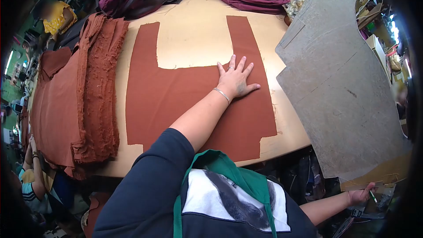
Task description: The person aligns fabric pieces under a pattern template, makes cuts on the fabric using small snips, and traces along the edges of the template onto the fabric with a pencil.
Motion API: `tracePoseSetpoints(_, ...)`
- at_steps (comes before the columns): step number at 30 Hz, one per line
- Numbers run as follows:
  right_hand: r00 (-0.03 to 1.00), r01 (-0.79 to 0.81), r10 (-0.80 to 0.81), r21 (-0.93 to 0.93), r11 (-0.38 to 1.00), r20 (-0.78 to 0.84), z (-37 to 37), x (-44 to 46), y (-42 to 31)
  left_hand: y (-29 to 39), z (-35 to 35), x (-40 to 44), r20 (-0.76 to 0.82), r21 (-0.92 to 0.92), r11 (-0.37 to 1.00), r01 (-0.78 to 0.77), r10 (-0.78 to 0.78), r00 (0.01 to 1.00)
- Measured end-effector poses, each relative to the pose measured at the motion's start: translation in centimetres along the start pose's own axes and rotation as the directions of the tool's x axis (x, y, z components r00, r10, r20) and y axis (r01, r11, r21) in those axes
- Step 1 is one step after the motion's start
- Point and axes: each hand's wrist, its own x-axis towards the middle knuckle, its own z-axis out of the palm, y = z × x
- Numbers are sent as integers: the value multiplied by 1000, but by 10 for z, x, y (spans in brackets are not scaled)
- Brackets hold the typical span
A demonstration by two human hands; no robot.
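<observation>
Rust panel [176,99] is laid flat on surface [194,39] under left hand [237,81], fingers spread, nothing gripped. Grey board [339,81] is positioned right of it, long axis fore-aft, near end by right hand [360,195]: part-curled, slim stick [373,197] held, board grip unclear.

No lettering, brand, number or sign can be read. The grey pattern board [328,119] carries drawn marks: a small dark scribble [351,93] towards its right side, too blurred to tell whether it is writing or a smudge, a faint broken line [328,83] slanting across the middle, and a short ruled line [294,38] near the upper left edge. The white panel [233,198] on the shirt front bears a dark printed picture, partly covered by the green apron [222,162]; any wording within it is illegible. Marks on the pen [373,196] are too small to make out.
</observation>
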Motion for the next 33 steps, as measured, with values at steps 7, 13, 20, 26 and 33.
tracePoseSetpoints(7, 999, 22, -22, 10, 1000, 29, 12, -4, 1, 0, 3, 5, -31, 17, 1000, -18, 19, 999)
tracePoseSetpoints(13, 996, 59, -61, 22, 998, 72, 15, -3, -9, -2, 5, 11, -110, -7, 1000, -21, 20, 994)
tracePoseSetpoints(20, 1000, -19, 18, 42, 999, 14, 17, -10, -2, -18, 2, -34, -56, 8, 998, 66, -65, 996)
tracePoseSetpoints(26, 996, -90, 92, 132, 987, -11, 37, -20, -11, -25, 4, -34, -137, 19, 999, -35, 37, 990)
tracePoseSetpoints(33, 960, -239, 269, 268, 933, -80, 43, -27, -10, -72, -11, -80, -391, 13, 987, -162, 154, 907)
